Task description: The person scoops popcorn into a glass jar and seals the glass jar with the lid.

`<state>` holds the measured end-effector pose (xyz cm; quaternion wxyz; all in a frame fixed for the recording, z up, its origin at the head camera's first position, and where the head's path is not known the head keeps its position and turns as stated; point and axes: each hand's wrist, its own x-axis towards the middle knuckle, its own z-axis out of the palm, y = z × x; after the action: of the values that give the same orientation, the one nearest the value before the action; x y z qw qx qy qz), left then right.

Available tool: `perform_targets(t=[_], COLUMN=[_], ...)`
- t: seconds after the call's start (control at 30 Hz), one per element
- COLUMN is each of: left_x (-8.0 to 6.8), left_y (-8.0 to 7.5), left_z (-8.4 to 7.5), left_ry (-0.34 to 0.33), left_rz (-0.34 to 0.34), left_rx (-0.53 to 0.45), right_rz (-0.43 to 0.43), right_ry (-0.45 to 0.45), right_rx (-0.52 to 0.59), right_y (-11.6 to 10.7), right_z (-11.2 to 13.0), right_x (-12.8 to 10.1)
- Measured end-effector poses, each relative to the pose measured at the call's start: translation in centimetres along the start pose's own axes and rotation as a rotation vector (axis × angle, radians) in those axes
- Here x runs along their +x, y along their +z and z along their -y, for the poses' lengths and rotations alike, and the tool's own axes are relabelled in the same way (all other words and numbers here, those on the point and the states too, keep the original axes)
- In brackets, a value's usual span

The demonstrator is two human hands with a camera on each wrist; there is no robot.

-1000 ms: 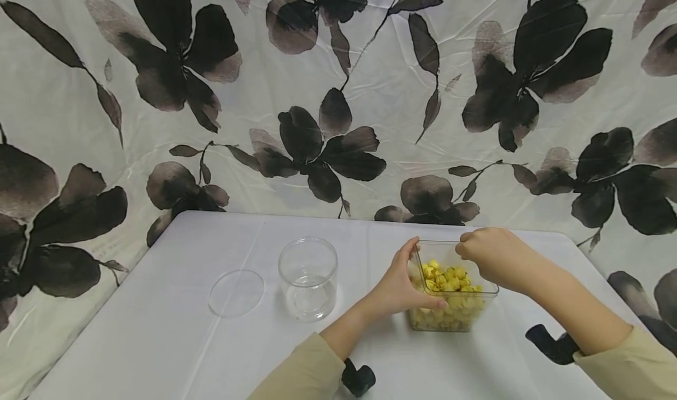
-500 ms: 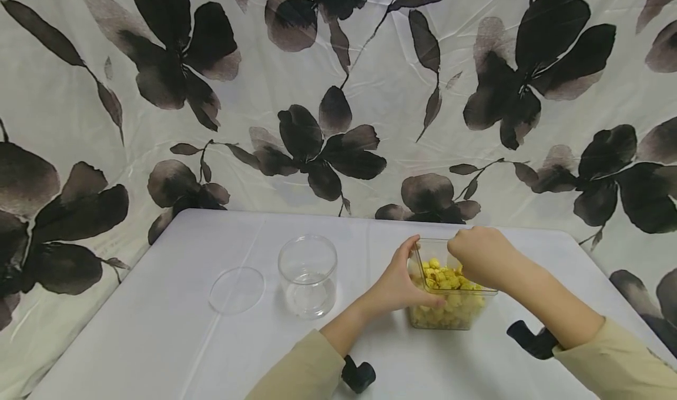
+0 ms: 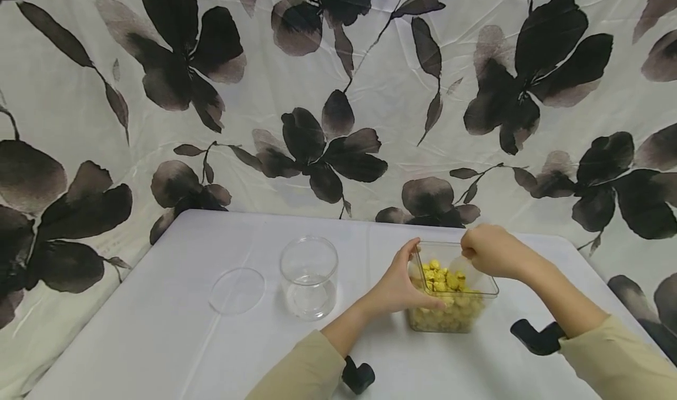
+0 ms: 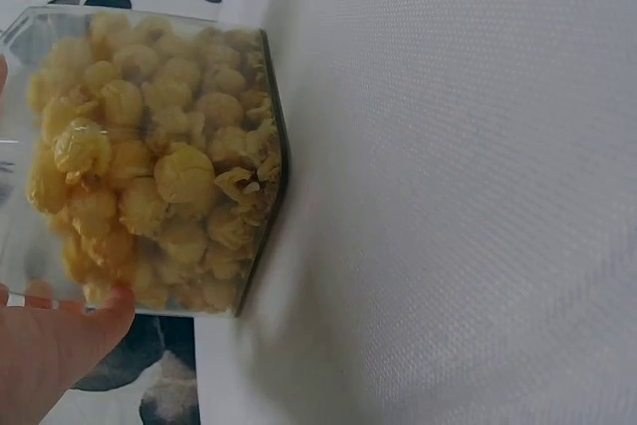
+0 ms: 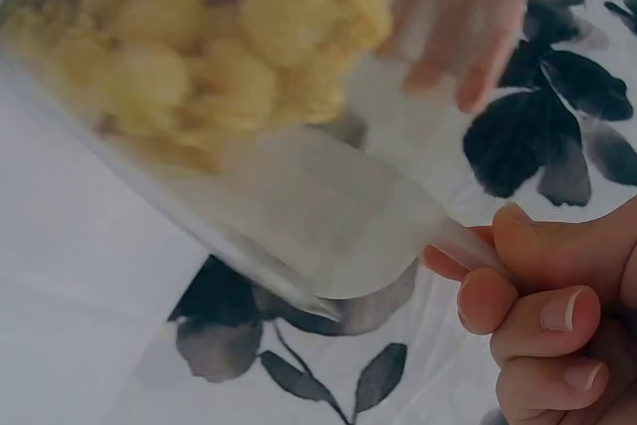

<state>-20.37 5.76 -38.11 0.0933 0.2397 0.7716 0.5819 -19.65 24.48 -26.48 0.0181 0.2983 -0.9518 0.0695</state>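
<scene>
Toward the surface's (image 3: 158, 341) far right corner, the right hand (image 3: 497, 253) pinches a translucent scoop (image 5: 348, 206) by its handle; the left hand (image 3: 396, 288) grips the clear square box (image 3: 471, 295) of popcorn (image 3: 440, 278). Half a second ago the right hand hung over the popcorn; now it's shifted to the box's right wall, baring the scoop, so scooping seems under way. Nearer the left edge, the glass jar (image 3: 309, 300) and round lid (image 3: 238, 291) haven't moved.

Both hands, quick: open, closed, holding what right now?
Left hand: holding the clear square container.
Right hand: closed, pinching the translucent scoop by its handle.
</scene>
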Motion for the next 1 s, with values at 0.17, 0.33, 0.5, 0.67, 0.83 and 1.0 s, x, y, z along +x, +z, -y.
perform_targets(t=[0.17,0.33,0.5,0.67,0.83,1.0], left_x=[0.0,-0.1,-0.2,0.1,0.1,0.1], left_y=[0.1,0.1,0.0,-0.1,-0.1,0.1], left_z=[0.0,0.1,0.1,0.2,0.4,0.5], left_ry=[0.004,-0.002,-0.008,0.0,-0.008,-0.01], left_rz=[-0.004,-0.004,0.001,-0.002,-0.015,-0.01], left_rx=[0.0,0.009,0.004,0.006,0.009,0.005], right_rz=[-0.003,0.019,-0.01,-0.031,0.008,0.075], right_ry=[0.01,0.031,0.029,0.03,0.046,0.114], right_rx=[0.046,0.076,0.065,0.06,0.089,0.178], right_y=[-0.5,-0.4,0.0,0.5,0.0,-0.7], right_z=[-0.4,-0.5,-0.2,0.1,-0.4,-1.0], right_x=[0.3,0.2,0.3,0.7,1.0,0.8])
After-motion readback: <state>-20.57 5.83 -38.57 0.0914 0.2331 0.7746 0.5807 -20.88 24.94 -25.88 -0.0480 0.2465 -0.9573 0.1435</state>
